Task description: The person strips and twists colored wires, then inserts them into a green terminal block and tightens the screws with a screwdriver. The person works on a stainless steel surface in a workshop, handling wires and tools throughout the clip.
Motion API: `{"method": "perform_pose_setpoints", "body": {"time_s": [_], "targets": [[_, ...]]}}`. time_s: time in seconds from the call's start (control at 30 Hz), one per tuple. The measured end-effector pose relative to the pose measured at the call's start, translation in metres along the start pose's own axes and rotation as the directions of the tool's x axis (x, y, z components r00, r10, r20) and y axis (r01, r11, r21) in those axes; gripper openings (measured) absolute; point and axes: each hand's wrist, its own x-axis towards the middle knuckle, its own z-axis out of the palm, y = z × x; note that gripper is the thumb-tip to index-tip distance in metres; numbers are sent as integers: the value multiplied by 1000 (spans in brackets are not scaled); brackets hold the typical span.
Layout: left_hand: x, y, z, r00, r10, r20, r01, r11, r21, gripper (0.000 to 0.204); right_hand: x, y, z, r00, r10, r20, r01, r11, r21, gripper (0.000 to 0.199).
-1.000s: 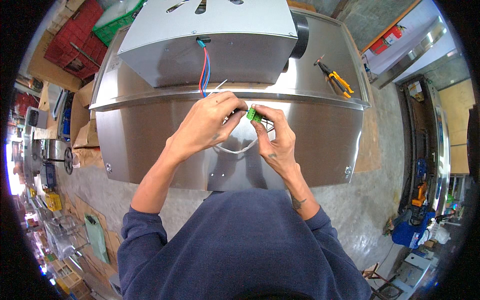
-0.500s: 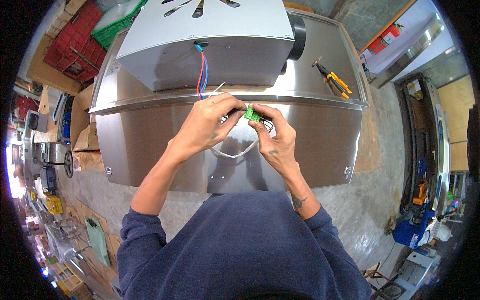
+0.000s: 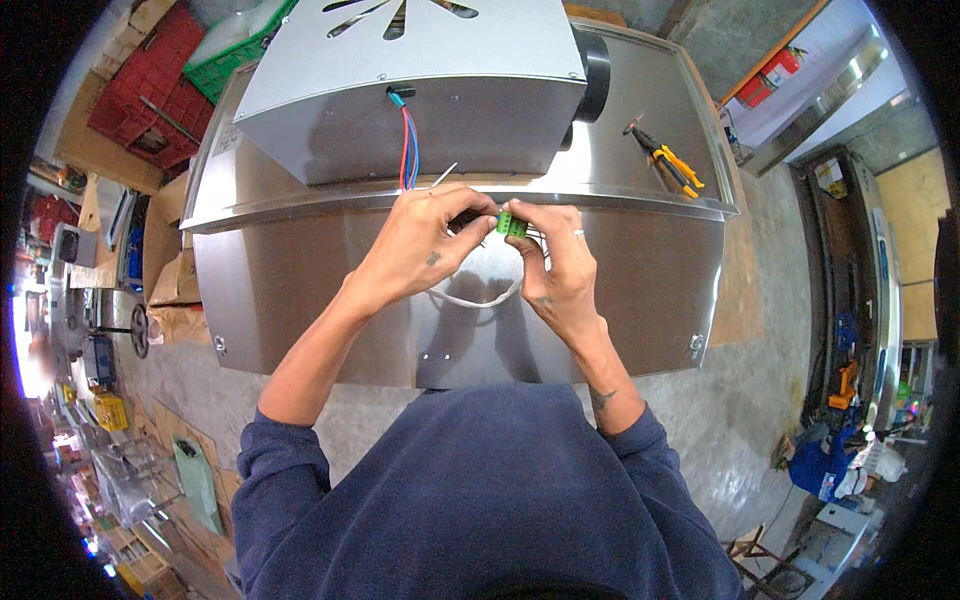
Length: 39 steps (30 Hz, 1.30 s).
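Steel, smooth and shiny, makes one broad worktop (image 3: 300,290), bearing one boxy metal case (image 3: 430,125). One left hand (image 3: 425,235) and one right hand (image 3: 562,262) meet before it, fingers narrowed. One pair of pliers (image 3: 662,158) lies rightward; one white cable (image 3: 478,304) curves below; one red wire (image 3: 405,150) and one blue wire (image 3: 416,150) leave the case. One green block (image 3: 513,227) sits between the hands, right pinching it; left's hold, I cannot tell.
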Motion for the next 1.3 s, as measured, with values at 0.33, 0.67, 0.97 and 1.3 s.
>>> {"method": "perform_pose_setpoints", "body": {"time_s": [0.33,0.67,0.97,1.3], "targets": [[10,8,3,994,112,-15,-111,993,46,17,-7,11,-8,959,279,45,-282,926,250,47],[6,7,4,969,242,-52,-233,961,147,14,-7,5,-8,972,236,6,-228,930,287,53],[11,11,-2,993,114,-15,-114,993,17,15,1,6,-12,1000,-3,-4,3,994,108,55],[13,5,-5,998,-40,56,44,997,-62,20,10,15,-15,994,-95,54,90,992,89,62]]}}
